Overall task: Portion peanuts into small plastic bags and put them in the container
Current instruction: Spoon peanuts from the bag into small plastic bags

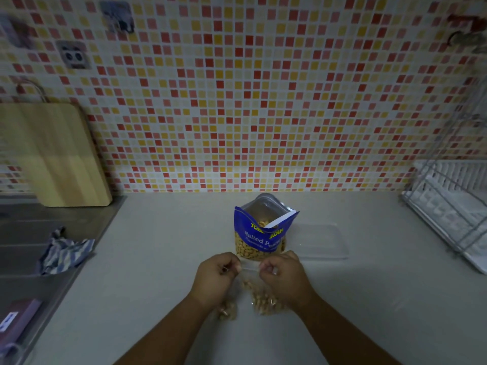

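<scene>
So at this point you had both hands curled and pinching the top of the small plastic bag (259, 299): left hand (216, 275) on the left corner of the mouth, right hand (283, 275) on the right corner. The mouth was stretched side to side between them, and it looked to me like you were mid-seal. The bag hung down toward you over the front middle of the countertop (158, 259), clear plastic with a pale lump of peanuts at the bottom. There was another little clump of peanuts (226, 312) by your left wrist; couldn't tell if that was a second bag or part of this one. The blue peanut pouch (261, 233) stood open just behind your hands, closer to the back edge. The clear container (324, 241) sat just right of the pouch, long side running along the back edge. That put it beyond and to the right of the bag, nearer your right hand, so I'd guess that hand does the drop.
</scene>
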